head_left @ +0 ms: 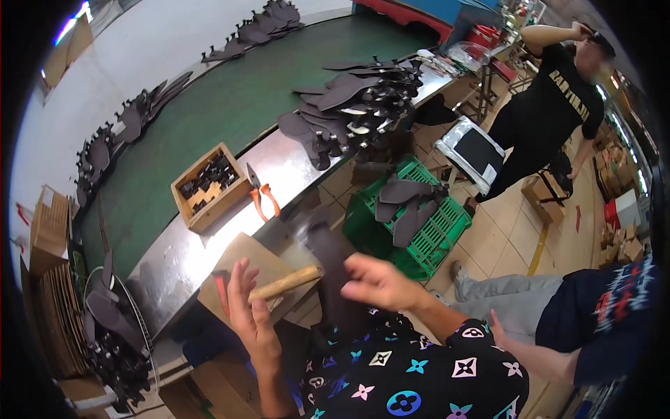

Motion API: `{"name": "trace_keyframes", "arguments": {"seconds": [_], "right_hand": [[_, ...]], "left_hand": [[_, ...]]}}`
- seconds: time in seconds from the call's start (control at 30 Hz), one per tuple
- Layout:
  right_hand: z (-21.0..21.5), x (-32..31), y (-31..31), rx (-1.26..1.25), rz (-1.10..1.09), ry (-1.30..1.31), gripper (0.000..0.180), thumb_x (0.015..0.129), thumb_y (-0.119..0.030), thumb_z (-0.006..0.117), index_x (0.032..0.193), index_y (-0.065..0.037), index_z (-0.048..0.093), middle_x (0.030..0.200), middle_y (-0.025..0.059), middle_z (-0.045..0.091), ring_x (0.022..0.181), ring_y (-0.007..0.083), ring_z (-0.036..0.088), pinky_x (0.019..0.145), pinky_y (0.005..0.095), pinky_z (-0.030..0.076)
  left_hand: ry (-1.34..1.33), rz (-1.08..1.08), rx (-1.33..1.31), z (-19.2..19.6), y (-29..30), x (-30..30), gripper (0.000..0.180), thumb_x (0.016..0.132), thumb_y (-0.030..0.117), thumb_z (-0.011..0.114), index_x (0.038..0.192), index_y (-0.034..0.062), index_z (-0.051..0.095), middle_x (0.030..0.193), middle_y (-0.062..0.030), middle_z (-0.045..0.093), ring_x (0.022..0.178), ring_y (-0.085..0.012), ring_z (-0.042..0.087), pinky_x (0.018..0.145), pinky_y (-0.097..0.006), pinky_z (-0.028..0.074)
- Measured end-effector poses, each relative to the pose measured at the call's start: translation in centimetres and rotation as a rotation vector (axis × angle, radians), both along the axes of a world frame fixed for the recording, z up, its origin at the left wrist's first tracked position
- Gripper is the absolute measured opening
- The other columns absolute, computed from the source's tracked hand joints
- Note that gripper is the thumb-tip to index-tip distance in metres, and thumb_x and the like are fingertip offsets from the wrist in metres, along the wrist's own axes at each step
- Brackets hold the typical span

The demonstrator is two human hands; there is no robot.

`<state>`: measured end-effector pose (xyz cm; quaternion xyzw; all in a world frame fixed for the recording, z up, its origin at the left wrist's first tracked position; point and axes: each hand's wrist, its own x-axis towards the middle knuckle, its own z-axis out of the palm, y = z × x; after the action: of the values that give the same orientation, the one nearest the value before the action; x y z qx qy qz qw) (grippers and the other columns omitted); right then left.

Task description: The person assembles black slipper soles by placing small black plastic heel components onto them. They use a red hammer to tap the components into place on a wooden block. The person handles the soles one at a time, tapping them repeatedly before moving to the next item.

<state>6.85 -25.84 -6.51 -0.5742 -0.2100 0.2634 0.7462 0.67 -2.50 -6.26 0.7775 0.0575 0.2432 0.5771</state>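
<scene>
My left hand (pixel 257 321) is raised with fingers stretched up and the thumb apart. A round wooden handle (pixel 289 281) passes behind its thumb; no grip on it shows. My right hand (pixel 380 283) has its fingers loosely bent and parted. Just left of these fingers is a dark brown sandal sole (pixel 328 255), smeared by motion; whether they touch cannot be told. Beneath the handle is a brown cardboard surface (pixel 244 255), with a red-handled tool (pixel 222 292) at its left edge.
On the metal ledge stand a wooden box (pixel 202 222) of small dark parts and orange-handled pliers (pixel 265 201). Sandal soles (pixel 349 98) pile beside the green belt (pixel 258 84). A green crate (pixel 436 244) holds more soles. One person (pixel 537 105) stands right; another's arm (pixel 537 353) is close by.
</scene>
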Motion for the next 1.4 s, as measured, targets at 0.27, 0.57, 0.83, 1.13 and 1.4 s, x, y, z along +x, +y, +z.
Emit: {"name": "trace_keyframes", "arguments": {"seconds": [0.27,0.57,0.83,1.13,1.4], "right_hand": [[-11.7,9.9,-16.0,-0.123,-0.711,0.106,0.033,0.100,-0.016,0.060,0.128,0.002,0.055,0.117,0.0048,0.065,0.106,0.0112,0.061,0.091,0.0265,0.049],[-11.9,25.7,-14.4,-0.652,-1.009,-0.744,0.031,0.096,-0.020,0.064,0.118,0.001,0.061,0.101,0.0204,0.069,0.093,0.0338,0.069,0.080,0.0391,0.053],[-4.2,47.8,-13.5,-1.279,-0.829,-0.838,0.049,0.093,-0.041,0.064,0.120,0.000,0.062,0.120,0.0250,0.065,0.114,0.0405,0.062,0.098,0.0556,0.045],[8.1,43.2,-7.1,-0.938,-1.164,-1.414,0.018,0.087,-0.021,0.070,0.097,-0.006,0.066,0.112,0.0098,0.066,0.115,0.0319,0.057,0.094,0.0443,0.045],[14.5,17.3,7.5,0.007,0.035,-2.010,0.026,0.085,-0.011,0.070,0.111,-0.008,0.066,0.131,0.0122,0.060,0.126,0.0316,0.055,0.104,0.0421,0.050]], "left_hand": [[0.202,-0.107,-0.070,-0.9,-1.3,1.1,0.051,0.105,0.026,0.046,0.149,0.0001,0.040,0.143,-0.0151,0.053,0.123,-0.0260,0.057,0.097,-0.037,0.048],[0.283,-0.015,0.048,-0.8,0.7,0.4,0.043,0.102,0.013,0.047,0.143,-0.0017,0.047,0.140,-0.0165,0.055,0.119,-0.0263,0.061,0.095,-0.035,0.049],[0.259,0.068,0.055,-0.8,1.4,-0.6,0.036,0.102,0.016,0.051,0.132,-0.0028,0.057,0.130,-0.0147,0.062,0.113,-0.0226,0.064,0.087,-0.032,0.051],[0.167,0.201,0.171,-0.4,4.3,-2.6,0.033,0.100,0.013,0.057,0.128,-0.0032,0.060,0.122,-0.0158,0.064,0.110,-0.0216,0.063,0.094,-0.032,0.049],[-0.124,0.196,0.568,5.5,1.6,2.7,0.090,0.083,0.024,0.079,0.154,0.0019,0.028,0.153,-0.0213,0.038,0.142,-0.0408,0.035,0.117,-0.047,0.029]]}}
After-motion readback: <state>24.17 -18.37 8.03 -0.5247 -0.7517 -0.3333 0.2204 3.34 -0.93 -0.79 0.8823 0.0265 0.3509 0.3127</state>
